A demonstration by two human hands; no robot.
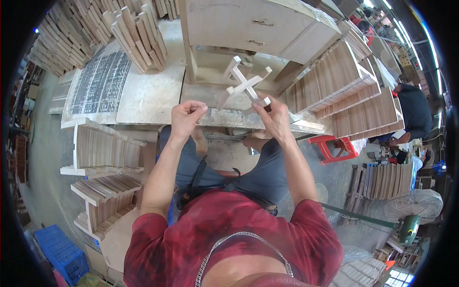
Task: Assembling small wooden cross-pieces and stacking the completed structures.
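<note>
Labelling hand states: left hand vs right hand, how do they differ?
Right hand is shut on the wooden cross piece, held up above the bench edge; left hand holds no such piece, fingertips only pinched together. Right hand is raised nearer the cabinet; left hand sits lower. Both are bare, over the bench edge.

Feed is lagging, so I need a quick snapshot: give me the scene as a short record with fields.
Right hand: right hand grips a cross-shaped wooden piece by its lower end
Left hand: left hand pinched shut, raised beside it, nothing clearly seen in it
Surface: workbench in front of the knees
Nearby: stacked wooden slats on the left, more slats on the right
Others: a person far right
</note>
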